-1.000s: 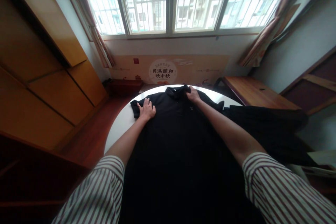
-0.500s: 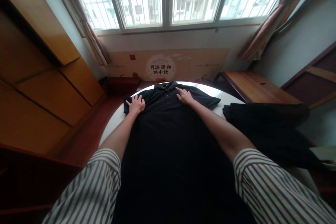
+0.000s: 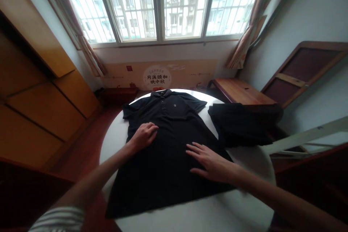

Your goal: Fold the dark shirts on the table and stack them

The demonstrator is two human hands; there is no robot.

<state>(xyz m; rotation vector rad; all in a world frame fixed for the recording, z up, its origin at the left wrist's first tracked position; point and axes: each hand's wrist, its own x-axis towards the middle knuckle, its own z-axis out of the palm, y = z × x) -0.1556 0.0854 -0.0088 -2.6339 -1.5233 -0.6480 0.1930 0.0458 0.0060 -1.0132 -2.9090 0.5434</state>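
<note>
A black short-sleeved polo shirt [image 3: 168, 159] lies spread front side up on a round white table [image 3: 108, 141], its collar at the far edge and its hem toward me. Buttons and a small pale chest mark show on it. My left hand [image 3: 144, 135] is over the left side of the shirt's middle, fingers loosely bent and holding nothing that I can see. Lower down on the right, my right hand [image 3: 208, 161] is flat on or just above the cloth, with thumb and fingers apart.
A folded stack of black clothes [image 3: 236, 125] sits at the table's right side. Beyond it are a wooden desk [image 3: 244, 92] and a pale bar [image 3: 307, 136]. Wooden cabinets [image 3: 35, 116] stand on the left, and a barred window [image 3: 157, 7] is ahead.
Both hands have come back from the shirt's shoulder and collar area toward its middle and lower part. The view has shifted, so the hem and near table edge now show.
</note>
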